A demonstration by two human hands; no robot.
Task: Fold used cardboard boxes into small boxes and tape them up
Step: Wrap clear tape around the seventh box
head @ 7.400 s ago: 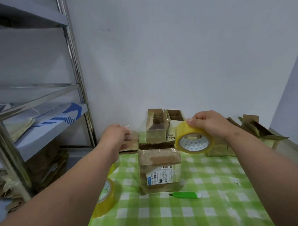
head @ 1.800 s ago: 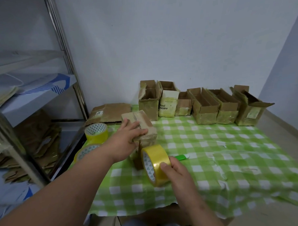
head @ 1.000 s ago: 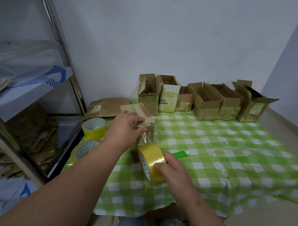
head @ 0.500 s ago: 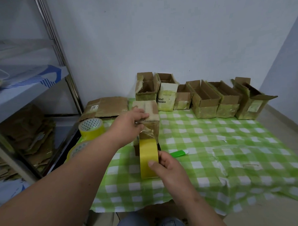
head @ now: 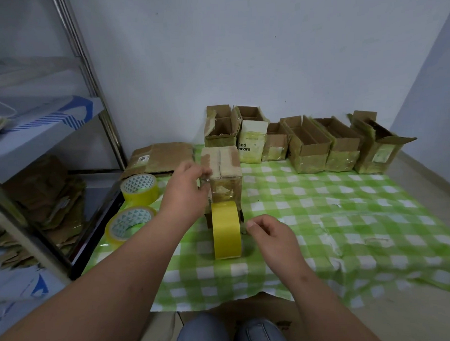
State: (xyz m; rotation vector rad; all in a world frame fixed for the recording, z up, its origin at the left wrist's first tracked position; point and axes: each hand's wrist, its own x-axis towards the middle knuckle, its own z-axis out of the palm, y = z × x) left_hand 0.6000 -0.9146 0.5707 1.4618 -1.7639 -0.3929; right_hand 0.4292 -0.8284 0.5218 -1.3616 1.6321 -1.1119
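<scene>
A small closed cardboard box (head: 225,165) stands upright on the green checked tablecloth (head: 324,217). My left hand (head: 186,192) grips its upper left edge and presses clear tape against it. A yellow tape roll (head: 226,231) stands on its edge in front of the box, and a strip of tape runs from it up the box's front. My right hand (head: 273,236) hovers just right of the roll without touching it, its fingers curled down. The hand hides whatever lies under it.
Two more tape rolls (head: 139,187) (head: 129,222) sit at the table's left edge, beside a flattened carton (head: 161,157). A row of several open boxes (head: 308,146) lines the wall. A metal shelf (head: 36,132) stands on the left. My knees (head: 231,332) are below the table edge.
My right hand has let go of the tape roll and shifted right, over where the green cutter lay. The roll now stands alone on the cloth. My left hand still holds the box.
</scene>
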